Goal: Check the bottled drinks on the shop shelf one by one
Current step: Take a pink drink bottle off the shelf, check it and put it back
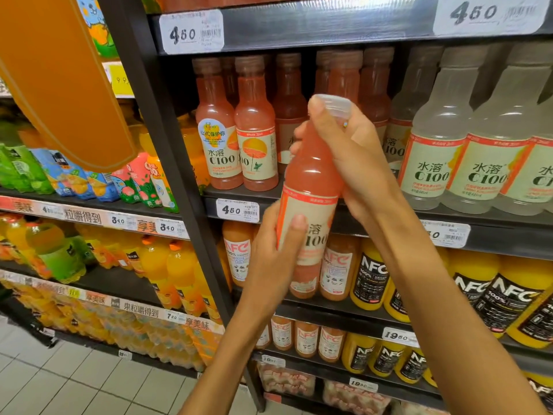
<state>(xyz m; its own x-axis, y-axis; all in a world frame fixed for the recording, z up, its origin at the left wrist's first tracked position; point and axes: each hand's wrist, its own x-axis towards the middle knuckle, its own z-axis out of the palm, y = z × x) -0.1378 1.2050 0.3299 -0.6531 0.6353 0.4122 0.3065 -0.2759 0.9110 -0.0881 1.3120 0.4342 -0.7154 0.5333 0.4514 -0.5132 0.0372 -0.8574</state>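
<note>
I hold a pink C100 grapefruit drink bottle (pixel 311 178) out in front of the shelf, slightly tilted. My left hand (pixel 276 256) grips its lower labelled part, thumb across the label. My right hand (pixel 350 154) wraps the neck and clear cap from the right. Behind it, more pink C100 bottles (pixel 236 130) stand on the dark shelf (pixel 478 217), with pale lemon C100 bottles (pixel 434 151) to their right.
Below stand orange and black-labelled NFC juice bottles (pixel 371 277). The left bay holds orange drink bottles (pixel 176 265) and green and blue cartons (pixel 39 172). A black upright post (pixel 167 139) divides the bays. An orange hanging sign (pixel 59 70) fills the upper left. Tiled floor (pixel 74 381) lies below.
</note>
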